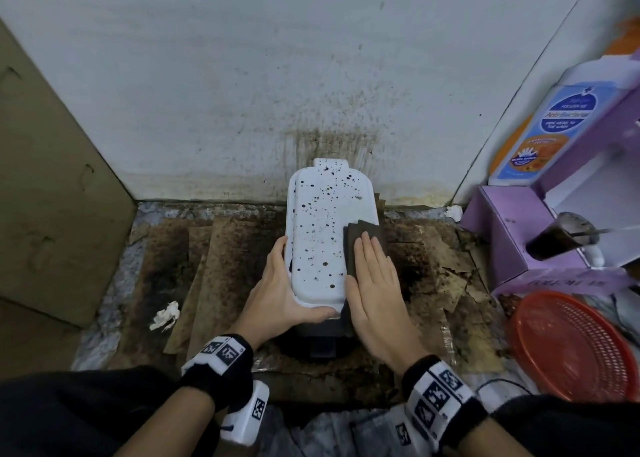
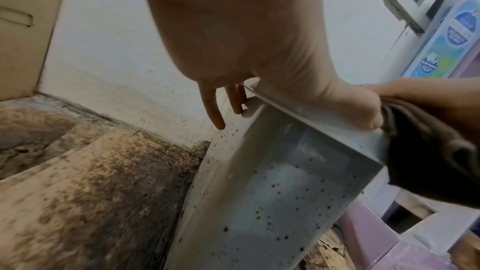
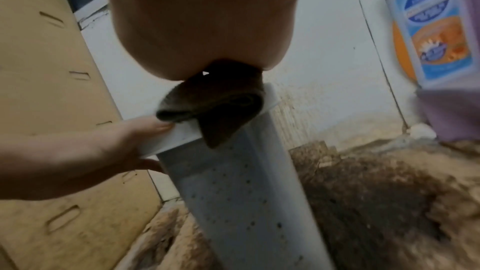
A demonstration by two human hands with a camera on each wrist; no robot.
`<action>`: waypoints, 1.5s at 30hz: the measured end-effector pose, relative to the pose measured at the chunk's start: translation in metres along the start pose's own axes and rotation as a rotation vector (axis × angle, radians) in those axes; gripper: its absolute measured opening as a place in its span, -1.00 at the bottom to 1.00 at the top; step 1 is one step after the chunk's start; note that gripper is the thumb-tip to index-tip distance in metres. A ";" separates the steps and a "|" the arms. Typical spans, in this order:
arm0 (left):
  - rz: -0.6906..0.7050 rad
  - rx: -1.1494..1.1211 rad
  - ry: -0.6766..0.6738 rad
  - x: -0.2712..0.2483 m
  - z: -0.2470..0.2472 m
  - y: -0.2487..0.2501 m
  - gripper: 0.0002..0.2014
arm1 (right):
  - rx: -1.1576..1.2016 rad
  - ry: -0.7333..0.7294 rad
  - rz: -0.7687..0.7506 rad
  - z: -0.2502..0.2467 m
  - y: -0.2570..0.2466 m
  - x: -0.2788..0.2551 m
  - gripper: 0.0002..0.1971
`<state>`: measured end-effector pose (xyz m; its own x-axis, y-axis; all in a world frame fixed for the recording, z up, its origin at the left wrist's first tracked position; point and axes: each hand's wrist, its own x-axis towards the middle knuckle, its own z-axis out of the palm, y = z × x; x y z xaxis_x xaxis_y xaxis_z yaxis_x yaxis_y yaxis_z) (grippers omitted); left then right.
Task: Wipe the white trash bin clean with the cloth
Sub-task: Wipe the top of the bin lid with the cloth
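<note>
White plastic trash bin (image 1: 320, 235), speckled lid, stands by the wall | left hand (image 1: 277, 290) curled round its near-left rim | right hand (image 1: 372, 276) flat, pressing dark cloth (image 1: 360, 245) at right edge | risk: hard stroke tips bin, smears spots

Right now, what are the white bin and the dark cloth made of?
White trash bin: probably plastic, smooth and slightly glossy, with moulded rounded edges and dark spots sitting on top. Cloth: soft brown fabric, folded in layers, fuzzy at the edges, under the flat right hand.
</note>
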<state>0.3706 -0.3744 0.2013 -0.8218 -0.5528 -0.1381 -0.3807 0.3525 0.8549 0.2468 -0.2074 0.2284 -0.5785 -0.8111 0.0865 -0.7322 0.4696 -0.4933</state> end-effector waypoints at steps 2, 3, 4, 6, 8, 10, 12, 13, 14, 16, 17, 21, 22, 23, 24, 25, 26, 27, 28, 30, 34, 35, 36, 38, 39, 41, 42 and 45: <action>0.004 -0.025 0.005 0.001 0.002 -0.001 0.52 | 0.025 -0.002 0.026 0.002 -0.003 0.001 -0.40; 0.003 -0.031 0.006 0.001 0.002 -0.002 0.51 | 0.023 -0.006 0.029 0.002 -0.002 0.006 -0.39; 0.006 -0.036 0.005 0.002 0.002 -0.003 0.50 | 0.018 -0.011 0.026 0.001 0.001 0.012 -0.39; 0.020 -0.044 -0.002 0.002 0.002 -0.003 0.48 | 0.026 -0.046 0.014 -0.002 0.010 0.029 -0.38; 0.031 -0.057 -0.011 0.002 0.001 -0.002 0.46 | 0.049 -0.111 -0.006 -0.009 0.020 0.050 -0.37; 0.040 -0.073 -0.017 0.002 0.001 -0.001 0.43 | 0.068 -0.161 -0.031 -0.016 0.028 0.072 -0.36; 0.044 -0.083 -0.019 0.002 0.000 -0.001 0.42 | 0.108 -0.206 -0.025 -0.023 0.030 0.089 -0.36; 0.043 -0.089 -0.017 0.001 0.000 0.000 0.41 | 0.126 -0.217 -0.022 -0.024 0.031 0.093 -0.35; 0.042 -0.092 -0.013 0.001 -0.001 0.000 0.41 | 0.137 -0.219 -0.019 -0.024 0.030 0.094 -0.35; 0.040 -0.081 -0.007 0.001 0.000 -0.001 0.41 | 0.153 -0.202 -0.015 -0.021 0.030 0.089 -0.34; 0.040 -0.073 -0.006 0.001 0.000 -0.001 0.42 | 0.166 -0.189 -0.011 -0.019 0.030 0.084 -0.34; 0.034 -0.058 0.002 0.001 0.001 -0.003 0.44 | 0.228 -0.126 0.021 -0.013 0.023 0.051 -0.33; 0.034 -0.058 0.003 0.001 0.001 -0.004 0.44 | 0.231 -0.106 0.025 -0.012 0.020 0.040 -0.34; 0.034 -0.061 0.002 0.001 0.001 -0.003 0.44 | 0.233 -0.084 0.027 -0.010 0.016 0.029 -0.34; 0.037 -0.067 0.000 0.001 0.002 -0.003 0.43 | 0.238 -0.061 0.033 -0.008 0.012 0.018 -0.34; 0.041 -0.074 -0.002 0.001 0.002 -0.003 0.43 | 0.247 -0.041 0.041 -0.006 0.009 0.009 -0.34; 0.045 -0.081 -0.003 0.003 0.003 -0.004 0.43 | 0.259 -0.027 0.049 -0.004 0.006 0.003 -0.34; 0.046 -0.089 -0.006 0.003 0.003 -0.005 0.44 | 0.270 -0.021 0.059 -0.002 0.004 0.000 -0.34; 0.046 -0.097 -0.008 0.003 0.003 -0.006 0.44 | 0.277 -0.020 0.065 -0.002 0.003 -0.001 -0.34; 0.048 -0.109 -0.006 0.004 0.003 -0.008 0.44 | 0.275 -0.033 0.065 -0.002 0.004 0.005 -0.33; 0.046 -0.108 -0.013 0.003 0.003 -0.009 0.46 | 0.246 -0.110 0.061 -0.011 0.011 0.028 -0.30; 0.047 -0.102 -0.018 0.003 0.003 -0.009 0.46 | 0.248 -0.133 0.062 -0.014 0.014 0.037 -0.29; 0.046 -0.098 -0.023 0.004 0.003 -0.009 0.47 | 0.250 -0.155 0.062 -0.017 0.016 0.046 -0.28; 0.039 -0.108 -0.030 0.004 0.002 -0.009 0.47 | 0.257 -0.182 0.058 -0.021 0.019 0.064 -0.28; 0.039 -0.112 -0.031 0.004 0.001 -0.009 0.47 | 0.259 -0.187 0.055 -0.022 0.020 0.070 -0.28; 0.039 -0.108 -0.029 0.004 0.001 -0.009 0.48 | 0.256 -0.194 0.051 -0.023 0.021 0.077 -0.29; 0.038 -0.099 -0.027 0.004 0.001 -0.009 0.48 | 0.251 -0.198 0.051 -0.023 0.022 0.077 -0.29; 0.026 -0.063 -0.023 0.003 0.002 -0.009 0.49 | 0.247 -0.181 0.050 -0.020 0.023 0.069 -0.30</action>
<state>0.3705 -0.3777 0.1926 -0.8407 -0.5266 -0.1259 -0.3321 0.3178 0.8881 0.1828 -0.2453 0.2403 -0.5218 -0.8485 -0.0884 -0.5816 0.4297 -0.6907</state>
